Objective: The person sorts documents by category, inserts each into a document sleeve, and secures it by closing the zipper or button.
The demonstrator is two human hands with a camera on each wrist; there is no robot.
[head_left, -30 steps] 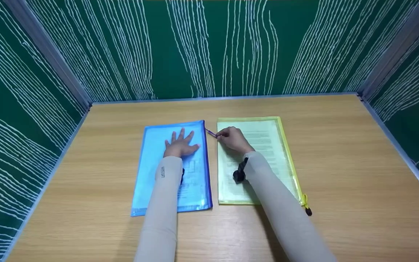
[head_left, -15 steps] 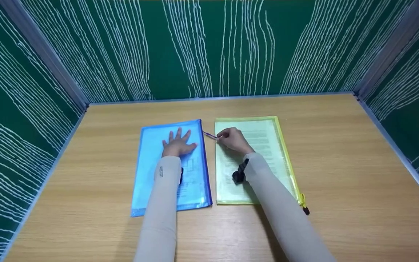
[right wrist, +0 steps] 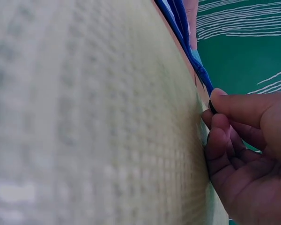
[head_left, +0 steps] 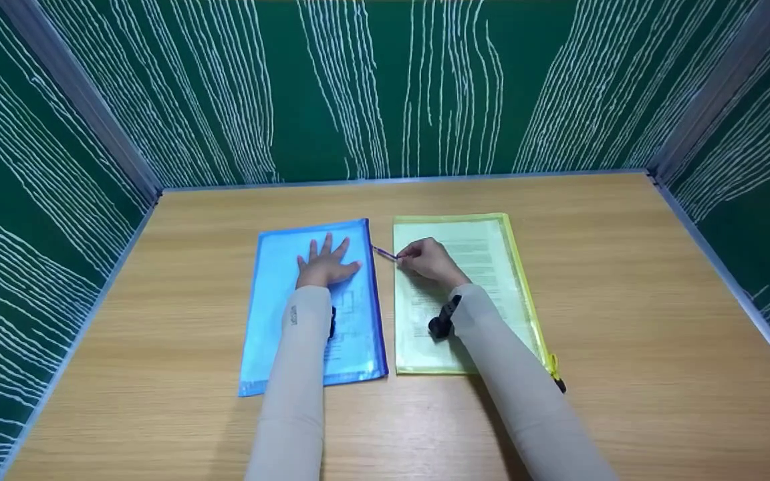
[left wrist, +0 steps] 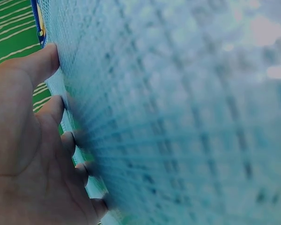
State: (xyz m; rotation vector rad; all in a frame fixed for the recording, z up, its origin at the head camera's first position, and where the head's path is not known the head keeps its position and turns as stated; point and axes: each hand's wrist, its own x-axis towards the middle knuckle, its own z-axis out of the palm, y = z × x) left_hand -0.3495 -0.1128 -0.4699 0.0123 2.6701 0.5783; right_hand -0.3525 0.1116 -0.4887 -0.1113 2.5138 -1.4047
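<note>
A blue zip document pouch (head_left: 355,341) with a dark blue zip (head_left: 377,300) down its right edge lies on the table. My left hand (head_left: 323,268) rests on its upper part, fingers spread. Between thumb and fingers, my right hand (head_left: 430,260) pinches the pouch's zip pull (head_left: 383,252), drawn out to the right of the zip. In the right wrist view the blue strap of that pull (right wrist: 202,75) leads into the fingertips. Beneath the right hand lies a yellow zip document pouch (head_left: 492,260) with printed paper showing through. The left wrist view shows the palm and mesh surface, blurred up close.
Both pouches lie side by side on a wooden table (head_left: 178,300), a narrow gap between them. A yellow zip pull with a dark end (head_left: 557,374) hangs at the yellow pouch's lower right corner. Green walls with white lines (head_left: 321,153) enclose the back and sides.
My right hand has shifted slightly toward me with the zip pull, whose attachment has slid a little down the blue zip. The left hand stays on the blue pouch. The head view has shifted slightly.
</note>
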